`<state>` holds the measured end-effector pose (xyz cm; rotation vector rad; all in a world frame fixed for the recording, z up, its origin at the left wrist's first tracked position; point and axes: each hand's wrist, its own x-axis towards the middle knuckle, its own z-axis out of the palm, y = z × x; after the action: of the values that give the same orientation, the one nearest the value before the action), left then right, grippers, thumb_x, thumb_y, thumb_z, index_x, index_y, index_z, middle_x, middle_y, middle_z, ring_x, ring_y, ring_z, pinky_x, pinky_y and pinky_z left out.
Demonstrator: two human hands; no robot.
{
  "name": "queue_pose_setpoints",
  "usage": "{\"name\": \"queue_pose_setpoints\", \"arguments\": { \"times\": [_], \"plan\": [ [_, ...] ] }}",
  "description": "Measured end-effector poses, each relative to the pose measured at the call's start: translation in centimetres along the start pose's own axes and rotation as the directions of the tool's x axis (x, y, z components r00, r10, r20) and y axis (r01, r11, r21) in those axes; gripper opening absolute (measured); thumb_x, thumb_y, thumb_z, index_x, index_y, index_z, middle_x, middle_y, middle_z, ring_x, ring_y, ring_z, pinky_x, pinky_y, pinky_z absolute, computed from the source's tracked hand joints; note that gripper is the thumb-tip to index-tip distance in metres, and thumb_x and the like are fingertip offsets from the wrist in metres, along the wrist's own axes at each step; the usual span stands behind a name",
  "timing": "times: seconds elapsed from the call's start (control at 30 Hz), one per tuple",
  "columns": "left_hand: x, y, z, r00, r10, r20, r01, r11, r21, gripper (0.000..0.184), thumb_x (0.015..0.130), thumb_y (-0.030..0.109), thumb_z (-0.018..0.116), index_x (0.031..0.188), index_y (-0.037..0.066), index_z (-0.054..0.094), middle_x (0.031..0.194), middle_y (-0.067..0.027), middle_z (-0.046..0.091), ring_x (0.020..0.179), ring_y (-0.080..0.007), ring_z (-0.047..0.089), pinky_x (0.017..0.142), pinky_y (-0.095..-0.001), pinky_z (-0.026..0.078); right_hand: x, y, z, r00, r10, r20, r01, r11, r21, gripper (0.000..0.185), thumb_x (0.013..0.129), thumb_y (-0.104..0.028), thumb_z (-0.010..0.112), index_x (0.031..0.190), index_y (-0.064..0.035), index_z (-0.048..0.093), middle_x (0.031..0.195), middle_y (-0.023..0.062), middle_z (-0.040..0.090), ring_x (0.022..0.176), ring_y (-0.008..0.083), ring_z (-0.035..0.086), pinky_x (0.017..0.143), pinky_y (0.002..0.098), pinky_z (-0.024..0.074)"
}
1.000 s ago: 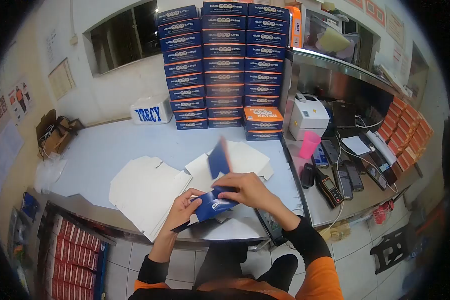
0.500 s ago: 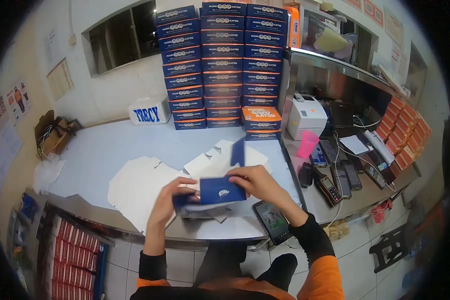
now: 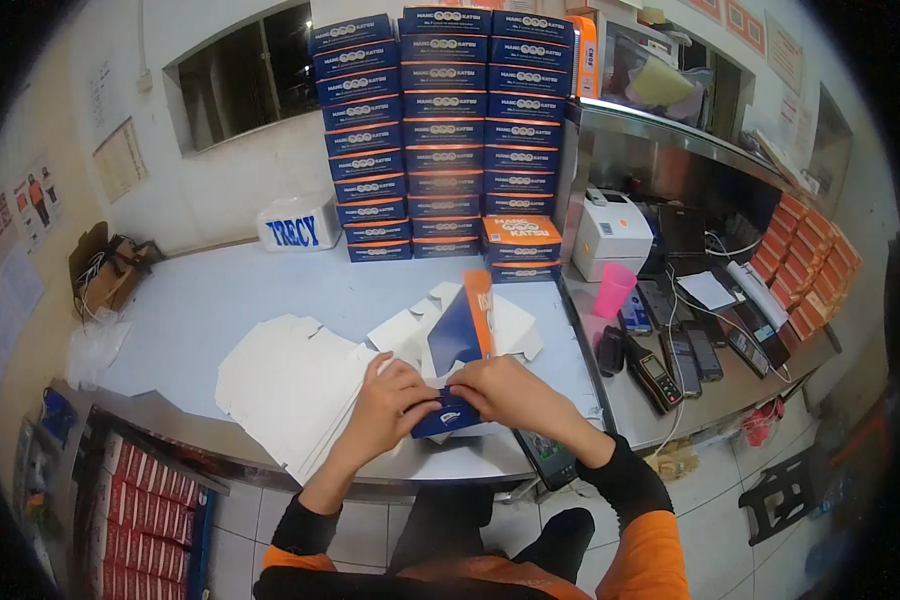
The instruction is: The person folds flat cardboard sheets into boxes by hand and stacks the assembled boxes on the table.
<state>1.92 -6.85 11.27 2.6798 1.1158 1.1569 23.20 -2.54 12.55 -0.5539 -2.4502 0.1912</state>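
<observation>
Between my hands, near the counter's front edge, is a partly folded blue carton (image 3: 450,418) with an orange-and-blue flap standing up behind it. My left hand (image 3: 388,405) grips its left side with bent fingers. My right hand (image 3: 500,390) pinches its upper right edge, thumb and fingertips close to those of my left hand. The fingers hide part of the folded edge. Flat white cardboard sheets (image 3: 285,380) lie left of my hands. More white sheets (image 3: 515,325) are behind the carton.
Tall stacks of blue boxes (image 3: 445,130) stand at the back. To the right are a label printer (image 3: 615,235), a pink cup (image 3: 616,290), phones and a handheld meter (image 3: 653,375). A tablet (image 3: 545,455) lies by my right forearm. A white package (image 3: 298,225) sits at the back left.
The carton has turned, its tall flap now upright with the orange side showing. My hands have come together at its upper edge, and my right forearm covers more of the tablet than half a second ago.
</observation>
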Motion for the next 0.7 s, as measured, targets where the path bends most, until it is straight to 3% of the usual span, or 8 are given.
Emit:
{"name": "queue_pose_setpoints", "arguments": {
  "times": [0.17, 0.23, 0.33, 0.43, 0.5, 0.57, 0.6, 0.7],
  "plan": [
    [-0.8, -1.4, 0.1, 0.979, -0.177, -0.105, 0.157, 0.972, -0.175, 0.040, 0.076, 0.017, 0.070, 0.113, 0.005, 0.058, 0.117, -0.0133, 0.049, 0.115, -0.0303, 0.045, 0.105, -0.0425, 0.027, -0.5, -0.6, -0.8, 0.986, 0.157, -0.062, -0.146, 0.977, 0.154, 0.014, 0.090, -0.008, 0.054, 0.095, 0.0030, 0.061, 0.073, 0.0100, 0.062, 0.057, 0.0189, 0.062, 0.055, 0.0297, 0.0487],
    [-1.9, -4.0, 0.4, 0.713, -0.423, -0.559, 0.163, 0.876, -0.455, 0.059, 0.084, 0.013, 0.058, 0.138, 0.007, 0.036, 0.139, -0.0149, 0.038, 0.131, -0.0290, 0.034, 0.110, -0.0438, 0.020, -1.2, 0.0, -0.9, 0.966, 0.222, -0.133, -0.183, 0.950, 0.254, 0.014, 0.091, -0.008, 0.053, 0.096, 0.0025, 0.060, 0.070, 0.0077, 0.060, 0.054, 0.0165, 0.060, 0.055, 0.0281, 0.0477],
    [-5.1, -7.5, -0.7, 0.769, -0.559, -0.310, 0.325, 0.760, -0.563, 0.065, 0.088, 0.011, 0.049, 0.145, 0.004, 0.018, 0.149, -0.0134, 0.025, 0.139, -0.0269, 0.021, 0.113, -0.0401, 0.014, -2.5, 1.9, -1.2, 0.838, 0.546, 0.020, -0.395, 0.580, 0.712, 0.022, 0.097, -0.016, 0.041, 0.098, -0.0037, 0.058, 0.067, -0.0029, 0.051, 0.053, 0.0048, 0.048, 0.049, 0.0199, 0.0367],
    [-5.6, -7.3, -1.1, 0.860, -0.500, -0.098, 0.300, 0.653, -0.696, 0.065, 0.086, 0.005, 0.055, 0.143, 0.002, 0.025, 0.148, -0.0157, 0.027, 0.135, -0.0273, 0.029, 0.114, -0.0367, 0.013, -3.2, 5.3, 0.6, 0.800, 0.591, 0.103, -0.373, 0.357, 0.856, 0.029, 0.098, -0.022, 0.038, 0.105, -0.0035, 0.060, 0.064, -0.0047, 0.049, 0.053, 0.0036, 0.046, 0.049, 0.0189, 0.0329],
    [-5.8, -7.6, -1.9, 0.848, -0.526, -0.061, 0.322, 0.604, -0.729, 0.055, 0.085, 0.006, 0.057, 0.136, 0.002, 0.036, 0.140, -0.0143, 0.039, 0.128, -0.0249, 0.039, 0.114, -0.0382, 0.013, -3.6, 5.8, 1.4, 0.803, 0.577, 0.148, -0.379, 0.303, 0.874, 0.036, 0.098, -0.027, 0.037, 0.116, -0.0024, 0.057, 0.079, -0.0016, 0.059, 0.068, 0.0060, 0.056, 0.059, 0.0197, 0.0418],
    [-6.2, -8.5, -3.0, 0.834, -0.551, -0.025, 0.341, 0.552, -0.761, 0.046, 0.084, 0.006, 0.059, 0.129, 0.002, 0.048, 0.132, -0.0130, 0.050, 0.121, -0.0225, 0.048, 0.115, -0.0398, 0.012, -3.4, 5.4, 3.0, 0.651, 0.742, 0.158, -0.215, -0.019, 0.976, 0.038, 0.099, -0.029, 0.037, 0.124, -0.0044, 0.050, 0.109, 0.0049, 0.059, 0.098, 0.0127, 0.056, 0.085, 0.0299, 0.0467],
    [-6.4, -9.2, -3.6, 0.850, -0.527, 0.012, 0.406, 0.639, -0.653, 0.031, 0.084, 0.007, 0.060, 0.115, 0.002, 0.057, 0.118, -0.0102, 0.059, 0.110, -0.0200, 0.054, 0.114, -0.0414, 0.013, -4.3, 7.2, 4.3, 0.731, 0.648, 0.214, -0.249, -0.039, 0.968, 0.045, 0.100, -0.030, 0.034, 0.137, -0.0051, 0.038, 0.132, 0.0079, 0.048, 0.119, 0.0172, 0.046, 0.100, 0.0360, 0.0387],
    [-4.0, -6.8, -6.2, 0.901, -0.432, -0.023, 0.389, 0.832, -0.395, 0.013, 0.084, 0.007, 0.060, 0.094, 0.001, 0.066, 0.097, -0.0082, 0.068, 0.093, -0.0184, 0.061, 0.113, -0.0449, 0.017, -5.1, 10.5, 6.8, 0.705, 0.610, 0.364, -0.317, -0.188, 0.930, 0.046, 0.101, -0.032, 0.030, 0.140, -0.0063, 0.033, 0.137, 0.0085, 0.043, 0.123, 0.0189, 0.042, 0.103, 0.0366, 0.0345]
  ]
}}
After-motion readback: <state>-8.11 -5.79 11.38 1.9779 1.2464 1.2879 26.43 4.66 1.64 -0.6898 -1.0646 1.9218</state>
